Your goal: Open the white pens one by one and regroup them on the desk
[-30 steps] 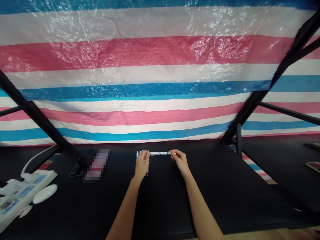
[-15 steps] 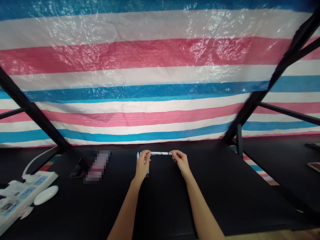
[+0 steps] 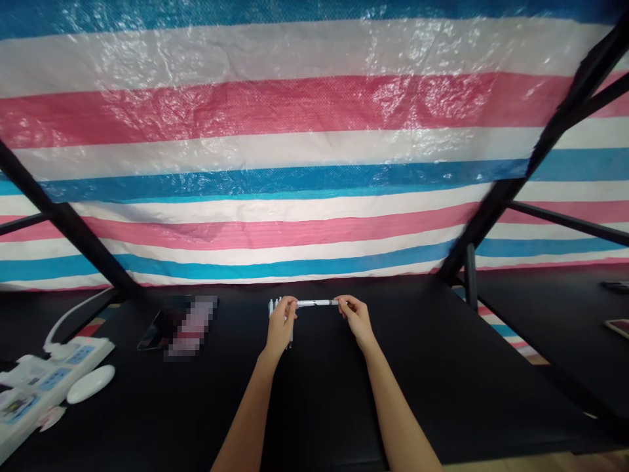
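A slim white pen with a greyish section near its right end is held level between my two hands, above the black tabletop. My left hand pinches the pen's left end. At the other end, the fingertips of my right hand are closed on the pen's tip. Several more white pens lie side by side under and behind my left hand, which hides most of them; a few ends show past the fingers and wrist.
To the left lies a dark phone, partly covered by a pixelated patch. A white power strip with plugs and a white oval object sit at the far left. Black frame bars and a striped tarp stand behind.
The pen has turned about its length between my fingers, so its dark markings look different. Both hands have stayed in nearly the same place.
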`<state>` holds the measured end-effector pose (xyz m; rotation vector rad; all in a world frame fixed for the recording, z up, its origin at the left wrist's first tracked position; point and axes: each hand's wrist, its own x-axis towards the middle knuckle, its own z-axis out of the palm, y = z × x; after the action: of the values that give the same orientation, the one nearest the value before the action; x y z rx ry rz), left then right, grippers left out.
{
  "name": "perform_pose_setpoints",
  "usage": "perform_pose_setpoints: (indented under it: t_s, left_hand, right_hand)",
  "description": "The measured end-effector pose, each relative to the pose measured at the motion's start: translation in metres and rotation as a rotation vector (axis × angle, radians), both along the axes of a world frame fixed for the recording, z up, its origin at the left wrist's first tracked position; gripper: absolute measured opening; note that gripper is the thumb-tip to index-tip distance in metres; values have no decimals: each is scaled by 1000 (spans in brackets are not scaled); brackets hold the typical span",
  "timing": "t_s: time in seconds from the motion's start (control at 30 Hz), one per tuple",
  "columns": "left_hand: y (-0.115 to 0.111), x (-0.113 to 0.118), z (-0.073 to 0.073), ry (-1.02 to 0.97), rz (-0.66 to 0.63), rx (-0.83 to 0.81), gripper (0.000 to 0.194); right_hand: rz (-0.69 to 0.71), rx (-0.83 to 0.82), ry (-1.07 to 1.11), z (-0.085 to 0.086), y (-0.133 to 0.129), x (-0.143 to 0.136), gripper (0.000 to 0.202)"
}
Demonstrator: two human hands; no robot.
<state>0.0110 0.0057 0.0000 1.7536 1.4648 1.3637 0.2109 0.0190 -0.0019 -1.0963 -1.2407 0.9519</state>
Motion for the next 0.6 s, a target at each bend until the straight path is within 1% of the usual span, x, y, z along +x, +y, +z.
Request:
perform_pose_setpoints:
  t_s: [0.07, 0.17, 0.27, 0.37, 0.6]
  left_hand:
    - [1, 0, -1, 20, 8, 8, 26]
    - [3, -1, -3, 23, 54, 24, 33]
    - [4, -2, -3, -32, 112, 22, 38]
    - [5, -5, 0, -103, 132, -1, 43]
    - [5, -13, 2, -204, 183, -23, 44]
  right_hand:
    - [5, -1, -7, -1, 0, -1, 38]
    - [13, 4, -18, -2, 1, -1, 38]
    - [12, 9, -26, -2, 1, -1, 37]
    - [-2, 15, -17, -2, 2, 0, 35]
    - [-62, 31, 9, -3, 4, 7, 34]
